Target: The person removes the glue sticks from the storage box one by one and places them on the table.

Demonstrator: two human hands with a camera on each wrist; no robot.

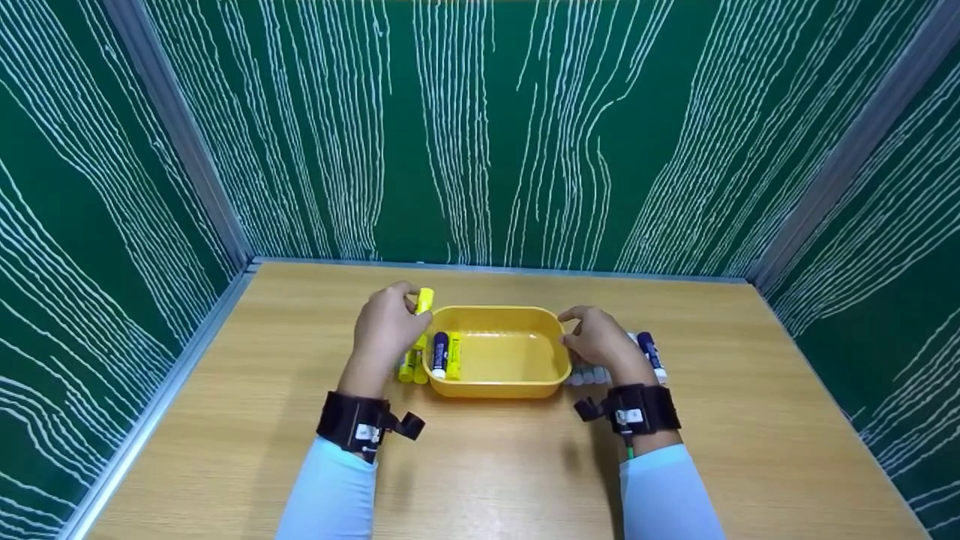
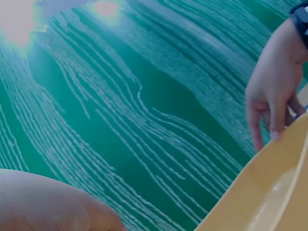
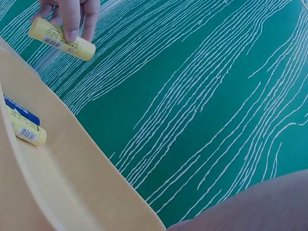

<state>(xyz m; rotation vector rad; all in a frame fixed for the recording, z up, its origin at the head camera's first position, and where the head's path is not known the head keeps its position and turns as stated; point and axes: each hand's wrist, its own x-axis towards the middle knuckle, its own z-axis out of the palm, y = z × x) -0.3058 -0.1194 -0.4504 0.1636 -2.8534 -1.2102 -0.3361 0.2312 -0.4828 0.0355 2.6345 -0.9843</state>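
Observation:
My left hand (image 1: 390,321) pinches a yellow glue stick (image 1: 424,300) just above the left rim of a yellow plastic basket (image 1: 517,390). In the right wrist view this glue stick (image 3: 61,39) is tilted, with fingers across its label. Inside the basket, at its left end, a dark blue glue stick (image 1: 440,352) and a yellow glue stick (image 1: 454,355) lie side by side. My right hand (image 1: 604,341) is at the basket's right rim, thumb and forefinger extended and apart. In the left wrist view the right hand's fingertips (image 2: 275,135) appear to touch the rim.
More yellow glue sticks (image 1: 407,367) lie left of the basket, partly under my left hand. Right of it, several grey-white sticks (image 1: 589,375) and a dark blue glue stick (image 1: 651,354) lie partly behind my right hand. Green, white-lined panels (image 1: 457,135) enclose the wooden table (image 1: 487,465).

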